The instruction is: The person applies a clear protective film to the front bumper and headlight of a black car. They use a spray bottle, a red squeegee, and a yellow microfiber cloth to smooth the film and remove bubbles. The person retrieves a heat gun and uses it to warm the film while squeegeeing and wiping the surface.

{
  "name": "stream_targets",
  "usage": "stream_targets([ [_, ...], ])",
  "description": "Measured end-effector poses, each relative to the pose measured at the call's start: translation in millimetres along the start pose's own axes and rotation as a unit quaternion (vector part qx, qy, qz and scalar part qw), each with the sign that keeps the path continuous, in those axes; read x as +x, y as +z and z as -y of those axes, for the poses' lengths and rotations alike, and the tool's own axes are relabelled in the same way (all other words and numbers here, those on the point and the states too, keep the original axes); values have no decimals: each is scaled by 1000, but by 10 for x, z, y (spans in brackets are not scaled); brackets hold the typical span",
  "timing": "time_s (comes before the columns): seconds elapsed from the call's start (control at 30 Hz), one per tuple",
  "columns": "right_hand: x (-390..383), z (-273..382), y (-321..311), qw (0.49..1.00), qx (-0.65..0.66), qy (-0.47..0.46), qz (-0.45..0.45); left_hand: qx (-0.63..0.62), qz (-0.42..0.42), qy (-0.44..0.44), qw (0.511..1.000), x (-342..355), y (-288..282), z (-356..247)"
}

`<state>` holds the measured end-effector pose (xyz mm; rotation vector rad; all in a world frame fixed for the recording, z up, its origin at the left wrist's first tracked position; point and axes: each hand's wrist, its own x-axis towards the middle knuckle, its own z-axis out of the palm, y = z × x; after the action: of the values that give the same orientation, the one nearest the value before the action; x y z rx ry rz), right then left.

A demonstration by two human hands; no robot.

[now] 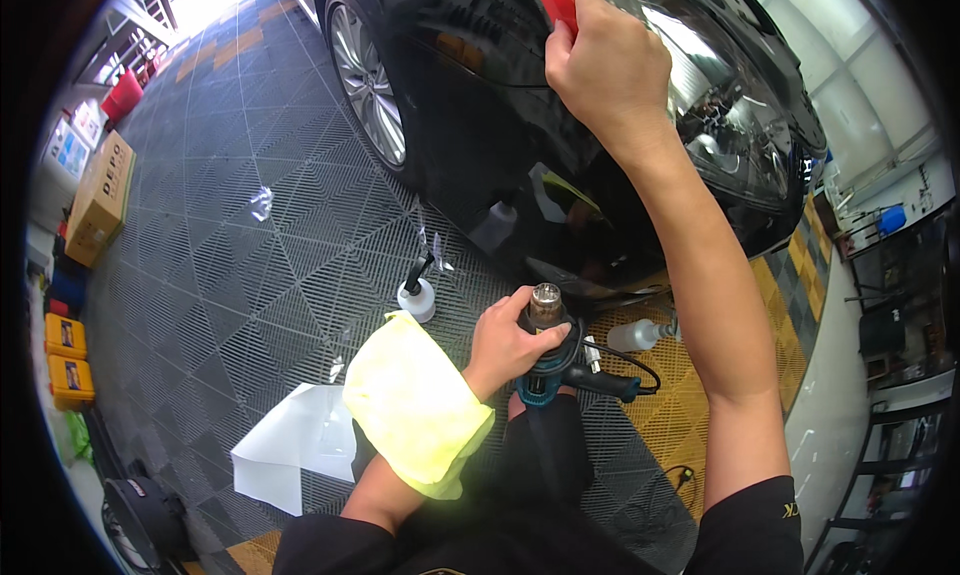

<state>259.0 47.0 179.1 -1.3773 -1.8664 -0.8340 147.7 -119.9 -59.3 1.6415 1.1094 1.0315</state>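
My right hand is raised and closed on a red squeegee, pressed against the glossy black car body. Lower down, my left hand grips a heat gun with a metal nozzle pointing up toward the car; its black cord loops to the right. A yellow-green cloth is draped over my left forearm. My knee in dark trousers sits just under the heat gun.
A white spray bottle stands on the grey grid floor, another bottle lies on yellow tiles. White sheet lies lower left. Car wheel upper middle. Cardboard box and yellow cases at left.
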Motion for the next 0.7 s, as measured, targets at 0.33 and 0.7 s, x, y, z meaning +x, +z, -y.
stream_targets([
  [0.33, 114, -180, -64, 998, 52, 15, 42, -69, -27, -5, 997, 124, -84, -103],
  [0.7, 17, 4, -75, 1000, -18, 3, 5, 43, -29, 28, 998, -96, -120, -123],
])
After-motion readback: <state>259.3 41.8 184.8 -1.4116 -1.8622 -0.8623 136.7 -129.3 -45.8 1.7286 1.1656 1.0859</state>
